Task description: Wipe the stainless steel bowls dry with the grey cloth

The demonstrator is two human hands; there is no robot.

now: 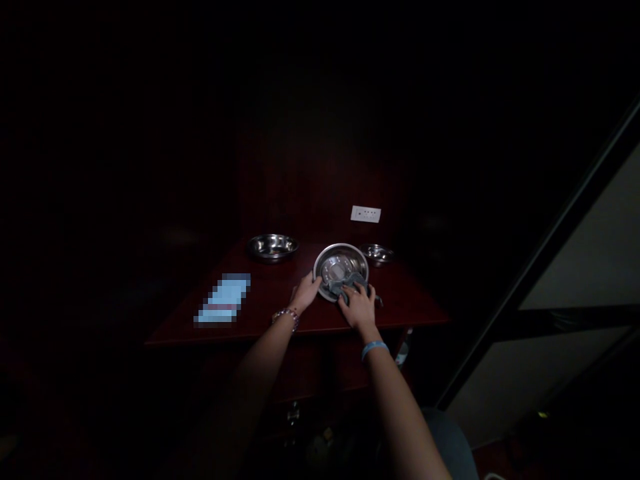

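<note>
A shiny metal bowl [335, 259] is tilted toward me above the dark red desk. My left hand [305, 291] grips its left rim, thumb on the near side, the other fingers hidden behind it. A grey cloth [356, 280] lies in the lower right of the bowl and hangs over its rim. My right hand [359, 303] is closed on this cloth and presses it against the bowl's inside. A bracelet circles my left wrist, a light blue band my right.
A wide metal bowl [273, 248] stands at the back left of the desk [270, 313], a smaller one [377, 255] at the back right. A blurred-out light blue rectangle [223, 301] lies at left. A white socket plate [366, 214] is on the back wall. Below right is a bottle [403, 351].
</note>
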